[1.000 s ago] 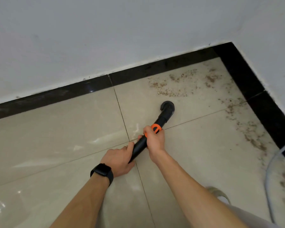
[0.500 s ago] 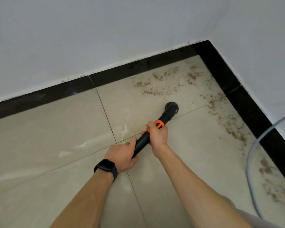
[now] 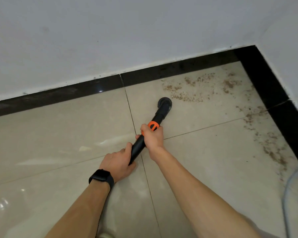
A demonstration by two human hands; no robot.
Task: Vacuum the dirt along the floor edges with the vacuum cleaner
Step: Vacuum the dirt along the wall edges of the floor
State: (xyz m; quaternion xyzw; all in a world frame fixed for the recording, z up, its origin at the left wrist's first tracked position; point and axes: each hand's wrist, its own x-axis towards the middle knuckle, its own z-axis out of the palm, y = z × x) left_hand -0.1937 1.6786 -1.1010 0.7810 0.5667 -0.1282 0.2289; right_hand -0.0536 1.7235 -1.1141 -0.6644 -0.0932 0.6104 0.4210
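Down by the corner of the tiled floor point(image 3: 58, 134), grips the vacuum tube point(image 3: 138, 148) with both hands, set apart along it: left hand point(image 3: 118, 163) wrapped round the near black end, right hand point(image 3: 153, 138) clamped just behind the orange collar point(image 3: 153, 125). Rests the round nozzle point(image 3: 164, 102) on the tile, just beside the near edge of the dirt point(image 3: 187, 96) strewn along the black skirting point(image 3: 93, 88), not yet over it. Looks like the start of a pass into that patch: push forward and right through the crumbs, keep the nozzle face flat to the tile, go slowly to lift the grains rather than scatter them, then run tight against the skirting into the corner. Follow with the second band of dirt down the right-hand wall point(image 3: 291, 48). Mind the pale hose point(image 3: 289, 186) at the right edge; avoid dragging it through the grit. Shows no bin, bag or other container, so cannot tell the fill of the cleaner.
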